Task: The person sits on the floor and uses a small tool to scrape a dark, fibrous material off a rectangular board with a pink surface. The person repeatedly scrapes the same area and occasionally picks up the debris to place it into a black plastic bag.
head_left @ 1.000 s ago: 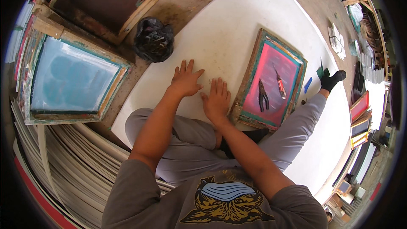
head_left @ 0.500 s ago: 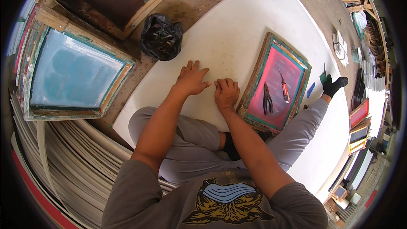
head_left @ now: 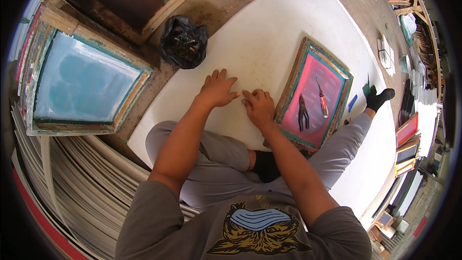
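Note:
My left hand point(head_left: 219, 90) lies flat on the white board point(head_left: 260, 33) with its fingers spread, holding nothing. Just to its right is my right hand point(head_left: 260, 110), its fingers bent and drawn together at the tips. Anything between those fingertips is hidden or too small to make out. Beside my right hand rests a wooden-framed printing screen point(head_left: 285, 83) with pink mesh. On that mesh lie dark-handled pliers point(head_left: 303, 113) and a screwdriver point(head_left: 323, 105) with a red and clear handle.
A black plastic bag point(head_left: 183, 42) stands at the board's far left edge. More framed screens lean at the left, one with blue mesh point(head_left: 84, 79). Pale strips point(head_left: 96, 173) are stacked at lower left. A blue piece point(head_left: 352, 102) lies near my socked foot point(head_left: 380, 98).
My right hand has turned slightly and shifted a little to the right, its index finger now reaching further out from the curled fingers. My left hand stays in place.

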